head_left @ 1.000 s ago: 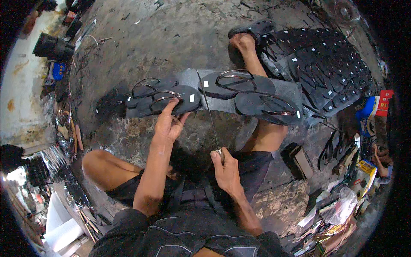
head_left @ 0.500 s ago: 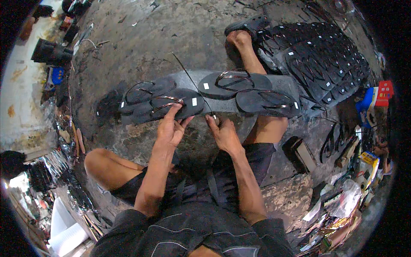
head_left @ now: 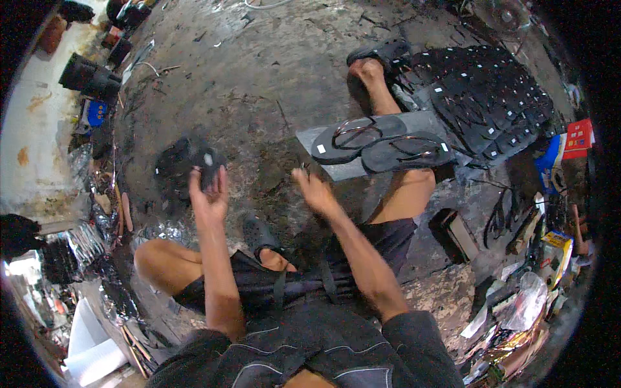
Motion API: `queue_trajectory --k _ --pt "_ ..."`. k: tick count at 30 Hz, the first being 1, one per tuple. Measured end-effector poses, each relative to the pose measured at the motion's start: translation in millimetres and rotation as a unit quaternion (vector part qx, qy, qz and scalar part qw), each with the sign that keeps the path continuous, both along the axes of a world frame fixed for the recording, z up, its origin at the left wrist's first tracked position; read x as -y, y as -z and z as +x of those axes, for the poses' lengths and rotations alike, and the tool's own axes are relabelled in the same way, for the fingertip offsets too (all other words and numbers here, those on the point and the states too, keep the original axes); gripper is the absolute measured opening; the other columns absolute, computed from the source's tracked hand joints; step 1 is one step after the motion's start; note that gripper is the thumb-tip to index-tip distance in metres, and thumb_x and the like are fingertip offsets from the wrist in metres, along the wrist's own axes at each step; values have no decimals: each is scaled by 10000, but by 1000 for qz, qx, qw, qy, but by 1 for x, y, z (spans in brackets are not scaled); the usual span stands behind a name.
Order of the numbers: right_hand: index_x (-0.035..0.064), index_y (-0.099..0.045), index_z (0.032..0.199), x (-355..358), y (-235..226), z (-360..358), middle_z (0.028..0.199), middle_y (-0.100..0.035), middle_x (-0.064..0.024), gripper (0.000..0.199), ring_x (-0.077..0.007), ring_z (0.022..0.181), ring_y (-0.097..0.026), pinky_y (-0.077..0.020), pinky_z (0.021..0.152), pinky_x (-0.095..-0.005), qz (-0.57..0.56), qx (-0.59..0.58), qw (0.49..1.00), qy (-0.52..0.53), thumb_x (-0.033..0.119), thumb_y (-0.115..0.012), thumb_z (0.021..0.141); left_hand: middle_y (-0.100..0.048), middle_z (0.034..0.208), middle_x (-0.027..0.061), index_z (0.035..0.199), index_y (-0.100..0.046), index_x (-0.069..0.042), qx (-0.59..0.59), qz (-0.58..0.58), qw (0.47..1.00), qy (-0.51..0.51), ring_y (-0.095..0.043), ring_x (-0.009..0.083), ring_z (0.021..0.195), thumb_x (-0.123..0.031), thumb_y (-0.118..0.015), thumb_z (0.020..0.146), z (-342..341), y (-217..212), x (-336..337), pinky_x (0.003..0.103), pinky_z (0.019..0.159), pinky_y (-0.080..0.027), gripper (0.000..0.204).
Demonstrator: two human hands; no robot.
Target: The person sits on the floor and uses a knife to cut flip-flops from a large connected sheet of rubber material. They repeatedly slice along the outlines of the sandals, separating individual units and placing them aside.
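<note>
On a gritty concrete floor (head_left: 259, 84), our left hand (head_left: 208, 194) clamped a blurred black sandal pair (head_left: 187, 165) at left, our right hand (head_left: 314, 191) fingers loosely apart, empty, near two sandals (head_left: 388, 142) on a grey board (head_left: 310, 137), far right.

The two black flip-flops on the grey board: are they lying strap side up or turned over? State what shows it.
Strap side up. Both flip-flops lie flat, side by side, on the grey board, with their Y-shaped straps visible on top.
</note>
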State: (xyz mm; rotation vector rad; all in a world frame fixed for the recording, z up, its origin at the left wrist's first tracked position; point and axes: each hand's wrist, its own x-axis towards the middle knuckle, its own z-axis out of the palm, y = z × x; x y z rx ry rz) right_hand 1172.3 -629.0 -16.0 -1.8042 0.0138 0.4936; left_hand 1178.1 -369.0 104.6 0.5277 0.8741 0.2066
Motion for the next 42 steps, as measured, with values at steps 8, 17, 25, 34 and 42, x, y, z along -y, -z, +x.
queue_trajectory --k 8,17,25,34,42 --pt "46 -501 988 107 -141 -140 622 -493 -35 355 -125 433 -466 -377 394 -292 185 -28 877 442 393 -472 1063 -413 1498 173 1529 -380 -232 -218 -56 887 402 -456 365 1323 -518 -709 892 29 135 167 555 1010 -455 772" --pt "18 -546 1299 304 -30 -331 1110 -672 -96 355 -200 925 -674 -557 746 -329 150 115 703 686 246 -591 1031 -667 1254 106 1269 -603 -62 39 -156 848 504 -657 280 1124 -252 -657 950 23 107 194 425 938 -550 375" --pt "-41 -691 1132 267 29 -294 967 -737 -124 316 -154 812 -683 -559 693 -275 -28 -86 728 679 242 -628 1007 -695 1113 94 1162 -607 -8 74 98 903 412 -685 234 1011 -123 -676 919 9 7 157 408 897 -557 277" --pt "105 -522 1436 338 45 -340 1224 -569 -247 556 -454 1182 -526 -456 999 -505 -582 -30 646 493 304 -658 934 -620 1221 104 1224 -562 -42 63 44 971 225 -623 288 1116 -210 -693 929 -17 38 132 491 904 -599 364" --pt "-67 -529 1351 224 -79 -259 1000 -629 -187 421 -325 915 -635 -509 812 -390 -599 212 672 380 201 -534 1027 -672 952 101 1155 -591 -51 -61 117 945 300 -665 208 866 -467 -731 888 -31 29 126 394 705 -606 514"
